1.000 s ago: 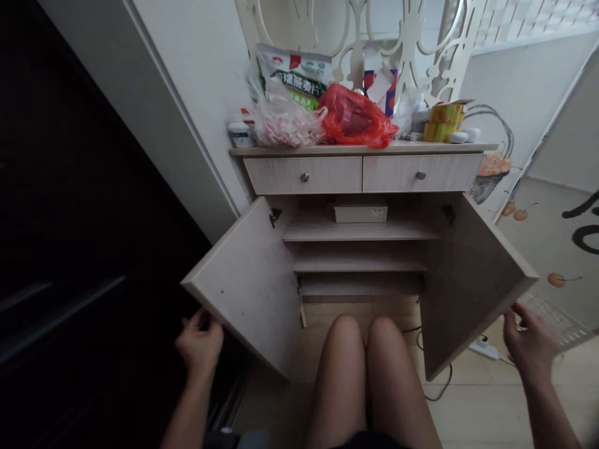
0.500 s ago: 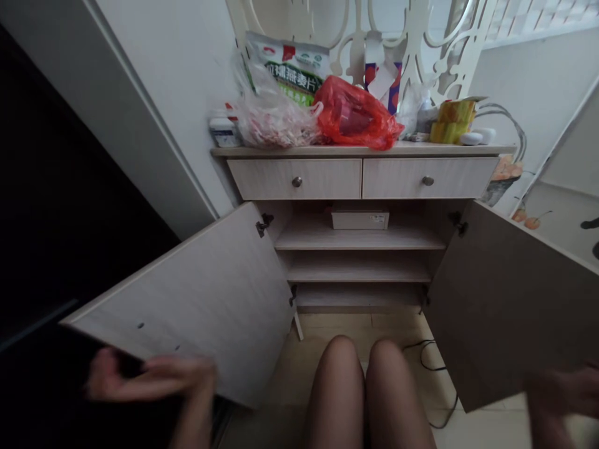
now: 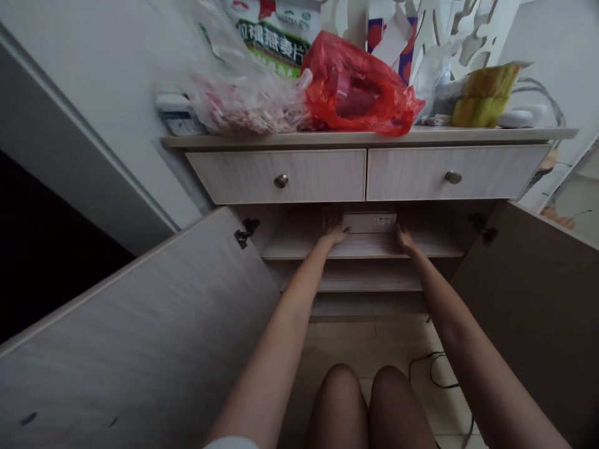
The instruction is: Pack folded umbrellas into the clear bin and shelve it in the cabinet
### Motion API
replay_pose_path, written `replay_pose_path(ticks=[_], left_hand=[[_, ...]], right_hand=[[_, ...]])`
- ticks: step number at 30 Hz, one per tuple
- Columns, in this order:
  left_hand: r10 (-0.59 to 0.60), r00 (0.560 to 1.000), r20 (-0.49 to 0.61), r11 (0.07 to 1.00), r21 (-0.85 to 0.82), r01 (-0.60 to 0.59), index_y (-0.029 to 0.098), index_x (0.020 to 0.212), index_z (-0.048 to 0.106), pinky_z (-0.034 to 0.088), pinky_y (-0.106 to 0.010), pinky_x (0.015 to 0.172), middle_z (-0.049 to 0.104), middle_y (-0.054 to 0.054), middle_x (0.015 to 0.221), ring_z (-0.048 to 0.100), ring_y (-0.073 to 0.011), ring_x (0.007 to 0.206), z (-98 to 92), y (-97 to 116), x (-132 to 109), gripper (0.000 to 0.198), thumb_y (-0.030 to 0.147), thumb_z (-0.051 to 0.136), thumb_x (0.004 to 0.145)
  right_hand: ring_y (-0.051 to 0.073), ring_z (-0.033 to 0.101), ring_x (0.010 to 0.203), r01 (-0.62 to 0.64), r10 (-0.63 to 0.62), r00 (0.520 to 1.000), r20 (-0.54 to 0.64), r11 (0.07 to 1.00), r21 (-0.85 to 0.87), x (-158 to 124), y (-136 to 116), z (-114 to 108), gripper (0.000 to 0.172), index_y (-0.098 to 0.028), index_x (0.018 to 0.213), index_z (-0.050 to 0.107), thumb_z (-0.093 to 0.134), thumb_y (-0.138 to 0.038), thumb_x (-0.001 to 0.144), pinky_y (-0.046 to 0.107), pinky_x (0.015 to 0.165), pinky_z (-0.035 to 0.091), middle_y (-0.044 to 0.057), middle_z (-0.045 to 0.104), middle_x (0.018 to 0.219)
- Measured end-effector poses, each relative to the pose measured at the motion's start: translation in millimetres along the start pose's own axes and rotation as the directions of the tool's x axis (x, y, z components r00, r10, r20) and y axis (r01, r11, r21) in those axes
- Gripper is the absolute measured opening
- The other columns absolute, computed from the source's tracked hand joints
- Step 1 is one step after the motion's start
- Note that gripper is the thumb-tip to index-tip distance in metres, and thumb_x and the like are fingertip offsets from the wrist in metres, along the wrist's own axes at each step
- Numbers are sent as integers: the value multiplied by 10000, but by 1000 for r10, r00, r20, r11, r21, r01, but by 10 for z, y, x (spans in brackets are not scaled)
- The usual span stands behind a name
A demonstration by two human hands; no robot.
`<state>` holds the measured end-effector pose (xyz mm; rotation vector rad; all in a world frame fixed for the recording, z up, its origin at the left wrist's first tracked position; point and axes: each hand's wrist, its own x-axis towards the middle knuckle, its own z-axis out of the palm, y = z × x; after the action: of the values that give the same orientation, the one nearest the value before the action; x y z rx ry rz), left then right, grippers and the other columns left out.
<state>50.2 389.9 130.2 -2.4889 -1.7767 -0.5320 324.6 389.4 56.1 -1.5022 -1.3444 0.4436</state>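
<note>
A pale, low box [image 3: 369, 223] with a small label on its front lies on the upper shelf [image 3: 369, 244] inside the cabinet. At its left end is my left hand [image 3: 335, 231], fingers apart and the thumb by the lower front corner. My right hand [image 3: 404, 239] is at the right end with its fingers stretched out toward the box's side. Some fingertips are in shadow, so I cannot tell whether either hand touches the box.
Both cabinet doors, the left door [image 3: 140, 324] and right door [image 3: 538, 312], stand swung outward. Above are two drawers with knobs. On the top lie a red plastic bag [image 3: 360, 87], a clear bag [image 3: 253, 103] and a yellow pack [image 3: 484, 96]. A black cable [image 3: 444, 383] runs across the floor.
Both hands have moved from beside the outer door edges into the cabinet, to either end of the box. My view has come closer to the cabinet.
</note>
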Motion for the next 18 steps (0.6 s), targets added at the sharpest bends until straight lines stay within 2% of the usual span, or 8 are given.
replay_pose_path(ticks=[3,6,12,18], left_hand=[[14,1000,-14,1000,1,-14,167,1539,320,31,-580,1217,316,-162,1604,216,-334,1506,111,-140,-45,689,406,477,913],[42,998,-51,999,24,-41,148,1533,333,24,-564,1225,336,-164,1594,236,-326,1501,118,-229,-171,671,409,450,926],[28,999,-30,997,74,-26,179,1523,348,28,-545,1231,347,-136,1595,305,-300,1477,-86,-507,-541,637,436,402,944],[-8,998,-61,989,149,18,137,1502,372,59,-546,1229,368,-164,1579,258,-312,1496,-344,-879,-1106,648,447,398,933]], right_hand=[[285,443,1380,-41,37,997,65,997,63,75,78,146,749,-89,1416,524,261,-625,963,467,1163,313,193,535,1426],[255,372,1433,-57,46,994,96,991,119,6,90,274,711,-113,1461,469,260,-589,976,453,1194,258,156,463,1503],[259,330,1459,-92,62,986,156,977,194,-398,-31,472,791,-125,1501,415,270,-676,952,448,1207,226,147,398,1548],[243,271,1485,-52,-29,944,330,971,234,-885,-344,709,926,-120,1536,357,238,-784,902,429,1220,194,136,321,1588]])
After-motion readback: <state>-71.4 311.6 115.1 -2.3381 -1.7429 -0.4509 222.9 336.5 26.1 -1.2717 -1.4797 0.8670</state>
